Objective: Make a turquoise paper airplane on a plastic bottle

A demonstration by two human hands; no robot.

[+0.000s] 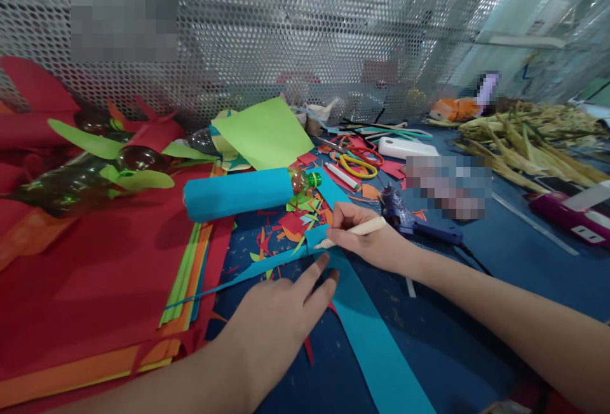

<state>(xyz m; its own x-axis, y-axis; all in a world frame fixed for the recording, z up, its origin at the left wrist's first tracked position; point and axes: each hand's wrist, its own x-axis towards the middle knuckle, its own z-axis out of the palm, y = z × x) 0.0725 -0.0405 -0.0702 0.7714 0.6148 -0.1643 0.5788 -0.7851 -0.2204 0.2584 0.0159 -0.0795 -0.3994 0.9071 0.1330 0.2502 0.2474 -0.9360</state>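
Observation:
Pinched in my right hand [355, 233] is a white marker [369, 227], its tip down on a small blue paper piece [316, 235]. My left hand [286, 312] rests just in front with fingers stretched out, the fingertips touching the edge of the blue paper. A thin ragged blue offcut [267, 267] trails left from there. Under both hands runs a long blue paper strip [366, 331] toward the near edge. Behind them lies a bottle wrapped in blue paper [238, 193], its green cap pointing right.
Paper scraps [290, 223] surround the work. A glue gun [414, 217], yellow-and-red-handled scissors [357, 165] and another marker [341, 176] lie beyond my right hand. Red sheets [114, 261] and bottles with paper petals [143, 157] fill the left; dry husks [519, 134] the far right.

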